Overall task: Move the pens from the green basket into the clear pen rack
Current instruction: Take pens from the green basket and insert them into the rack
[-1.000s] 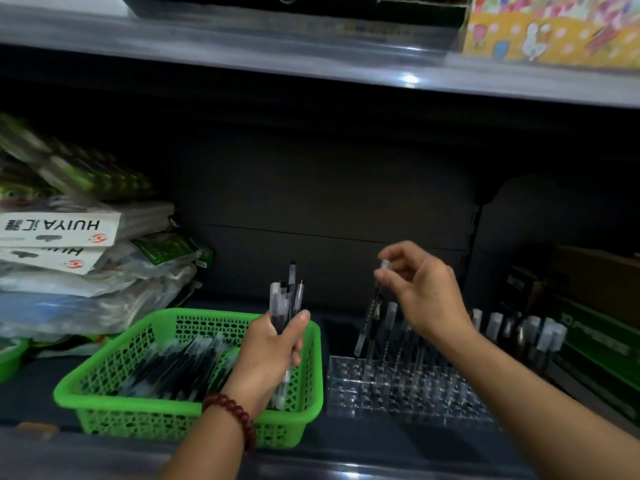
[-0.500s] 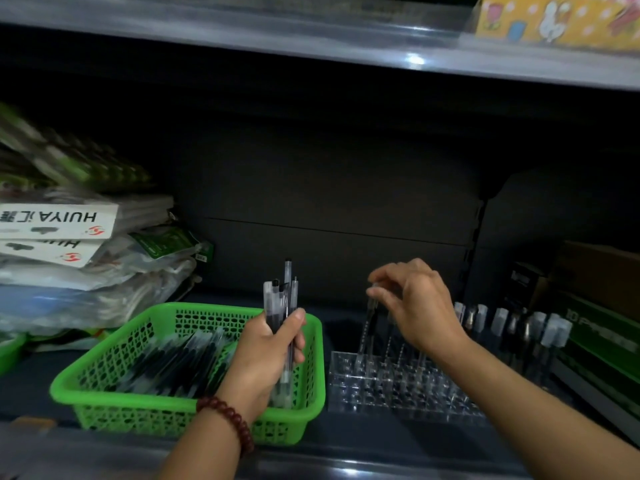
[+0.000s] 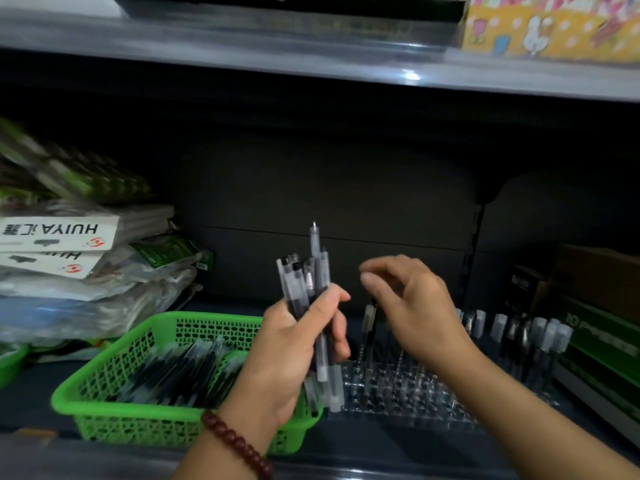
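Gripping a bundle of pens (image 3: pixel 304 292) in my left hand (image 3: pixel 294 348) over the green basket (image 3: pixel 138 420), I hover my empty, loosely curled right hand (image 3: pixel 412 306) above the clear pen rack (image 3: pixel 398 400). Next, I judge: pinch 1 pen, seat it upright in a free hole.

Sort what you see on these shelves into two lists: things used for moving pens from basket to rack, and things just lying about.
Job in hand: green basket; loose pens in it; bundle of pens gripped by the left hand; clear pen rack; standing pen in it; right hand.

Lying about: stacked packets at left; green box at right; colourful box on the upper shelf.
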